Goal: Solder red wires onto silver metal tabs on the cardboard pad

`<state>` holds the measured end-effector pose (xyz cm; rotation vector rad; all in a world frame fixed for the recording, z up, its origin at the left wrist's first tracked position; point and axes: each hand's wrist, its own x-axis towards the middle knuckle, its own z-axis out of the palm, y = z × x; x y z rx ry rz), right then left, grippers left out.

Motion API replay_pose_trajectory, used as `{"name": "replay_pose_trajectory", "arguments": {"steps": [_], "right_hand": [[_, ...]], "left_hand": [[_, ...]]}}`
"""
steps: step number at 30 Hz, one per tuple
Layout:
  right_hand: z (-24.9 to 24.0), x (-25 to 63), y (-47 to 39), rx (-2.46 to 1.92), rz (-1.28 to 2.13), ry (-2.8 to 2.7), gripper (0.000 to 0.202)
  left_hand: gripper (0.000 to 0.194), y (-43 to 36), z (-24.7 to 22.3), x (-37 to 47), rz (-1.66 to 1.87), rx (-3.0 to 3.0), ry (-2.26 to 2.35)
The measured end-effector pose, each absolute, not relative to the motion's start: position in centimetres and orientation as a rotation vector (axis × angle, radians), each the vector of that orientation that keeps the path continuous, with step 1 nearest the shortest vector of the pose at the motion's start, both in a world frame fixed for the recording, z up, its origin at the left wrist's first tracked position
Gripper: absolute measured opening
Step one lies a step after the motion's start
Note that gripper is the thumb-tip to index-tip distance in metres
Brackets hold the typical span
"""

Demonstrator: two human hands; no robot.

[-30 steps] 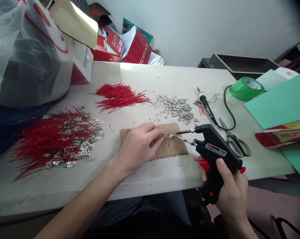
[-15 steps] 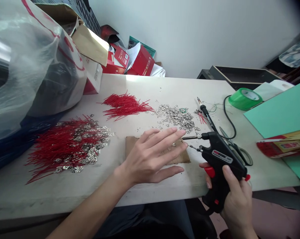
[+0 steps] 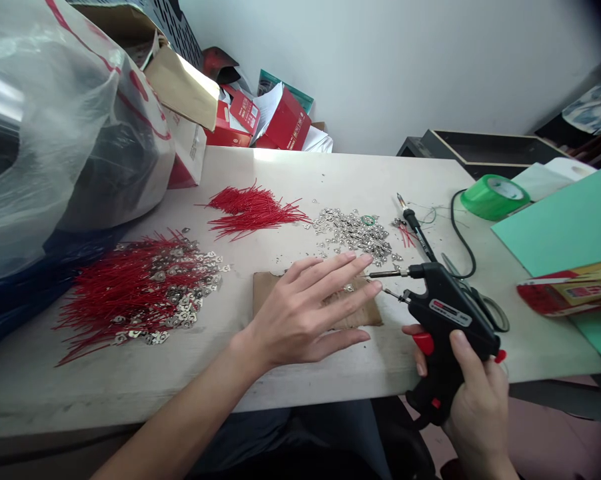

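My right hand (image 3: pixel 473 387) is wrapped round the grip of a black soldering gun (image 3: pixel 445 310) with a red trigger. The gun's metal tip points left, close to the fingertips of my left hand (image 3: pixel 310 310). That hand is spread out, palm down, over a piece of brown cardboard (image 3: pixel 265 290) and holds nothing I can see. A small metal piece (image 3: pixel 349 288) shows on the cardboard between its fingers. Just behind lies a heap of small silver metal pieces (image 3: pixel 355 233). Farther left are cut red wires (image 3: pixel 253 210), and a pile of red wires with metal tabs (image 3: pixel 135 287).
A soldering iron (image 3: pixel 413 223) with a black cord and a pair of scissors (image 3: pixel 495 313) lie beyond the gun. Green tape (image 3: pixel 495 198) and a green sheet (image 3: pixel 570 213) are at the right. A big plastic bag (image 3: pixel 80 133) and red boxes (image 3: pixel 285 120) stand at the left and back.
The soldering gun in my right hand has shifted very slightly right in view, along with most of the scene. My left hand keeps its spread pose over the cardboard.
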<state>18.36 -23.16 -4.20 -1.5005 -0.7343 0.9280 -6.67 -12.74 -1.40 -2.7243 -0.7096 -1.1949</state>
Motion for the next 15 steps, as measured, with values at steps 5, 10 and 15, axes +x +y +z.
{"name": "replay_pose_trajectory", "arguments": {"steps": [5,10,15], "right_hand": [[-3.5,18.1,-23.2,-1.517,0.94,-0.743,0.04],[-3.0,17.9,-23.1,-1.508,0.954,-0.76,0.042],[-3.5,18.1,-23.3,-1.522,0.973,-0.727,0.047]], "left_hand": [[0.055,-12.7,-1.4,-6.6,-1.177,-2.738,-0.709],[0.034,-12.7,-1.7,-6.3,-1.268,-2.712,-0.82],[0.021,-12.8,-2.4,-6.4,-1.441,-2.597,-1.277]]}}
